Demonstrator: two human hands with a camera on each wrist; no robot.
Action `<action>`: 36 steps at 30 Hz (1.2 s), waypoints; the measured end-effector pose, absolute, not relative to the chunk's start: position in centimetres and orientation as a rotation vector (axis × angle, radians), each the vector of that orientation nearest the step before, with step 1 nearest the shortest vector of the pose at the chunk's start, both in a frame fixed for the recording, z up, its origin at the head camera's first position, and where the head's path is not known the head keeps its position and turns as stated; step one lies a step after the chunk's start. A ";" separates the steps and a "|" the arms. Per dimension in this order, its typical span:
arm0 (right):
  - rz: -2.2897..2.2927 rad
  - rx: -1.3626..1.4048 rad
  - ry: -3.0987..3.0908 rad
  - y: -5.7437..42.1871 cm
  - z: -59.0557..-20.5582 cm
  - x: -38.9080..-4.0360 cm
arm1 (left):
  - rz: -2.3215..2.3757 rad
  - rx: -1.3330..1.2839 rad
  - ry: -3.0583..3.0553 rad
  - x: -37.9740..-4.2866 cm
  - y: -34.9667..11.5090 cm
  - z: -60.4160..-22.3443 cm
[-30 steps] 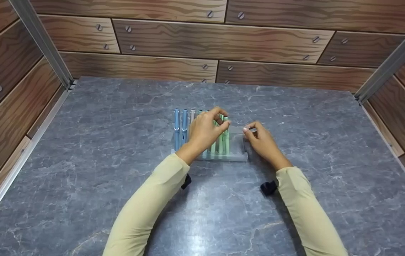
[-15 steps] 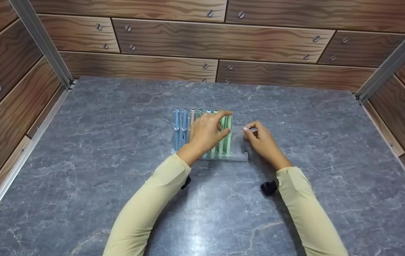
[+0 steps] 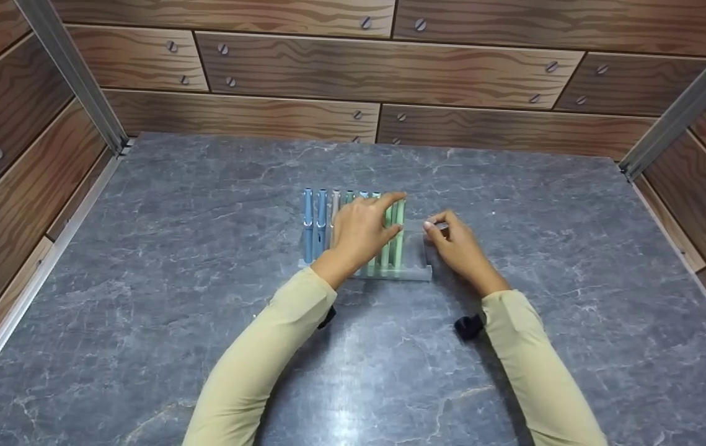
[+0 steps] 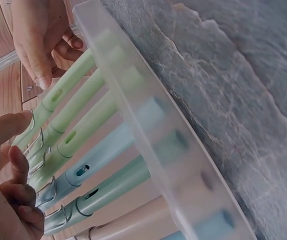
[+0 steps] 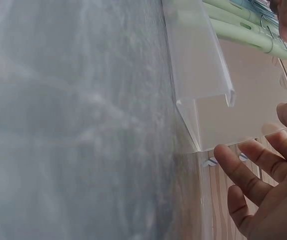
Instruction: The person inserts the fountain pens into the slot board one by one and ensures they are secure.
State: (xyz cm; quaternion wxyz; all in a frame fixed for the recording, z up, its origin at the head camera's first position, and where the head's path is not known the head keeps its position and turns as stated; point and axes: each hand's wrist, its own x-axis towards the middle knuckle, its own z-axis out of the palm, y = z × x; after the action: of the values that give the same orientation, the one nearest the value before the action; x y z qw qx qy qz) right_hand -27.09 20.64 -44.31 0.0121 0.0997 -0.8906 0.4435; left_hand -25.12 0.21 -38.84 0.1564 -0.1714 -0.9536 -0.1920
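Note:
A clear plastic pen stand (image 3: 416, 273) holds a row of capped pens, leaning side by side. My left hand (image 3: 357, 230) reaches across the row and pinches the upper part of the rightmost light green pen (image 3: 398, 248) between thumb and index finger. Its other fingers are curled, as the left wrist view shows, and it hides the middle pens' caps. At the stand's right edge, my right hand (image 3: 459, 249) pinches the back panel (image 5: 243, 90), thumb in front and fingers behind.
Two blue pens (image 3: 315, 229) stand at the left end of the row, beside a greyish-pink pen (image 3: 336, 199). Bare panel shows right of the green pens. The stand rests on a grey marbled tabletop (image 3: 204, 248), walled by wood-patterned panels (image 3: 353, 71).
The left hand's index finger has straightened, and the rightmost green pen's top has shifted slightly right with it. My right hand and the stand have stayed in place.

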 end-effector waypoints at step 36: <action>1.376 0.325 -2.786 20.5 -44.2 -27.1 | -0.510 -0.499 -2.694 -24.8 -0.4 -38.9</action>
State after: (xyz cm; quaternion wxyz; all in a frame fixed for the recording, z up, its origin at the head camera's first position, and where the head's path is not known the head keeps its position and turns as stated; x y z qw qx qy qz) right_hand -27.10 20.51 -44.20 0.0085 0.1039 -0.8917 0.4404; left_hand -24.79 -0.37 -38.88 0.1766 -0.1764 -0.9515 -0.1800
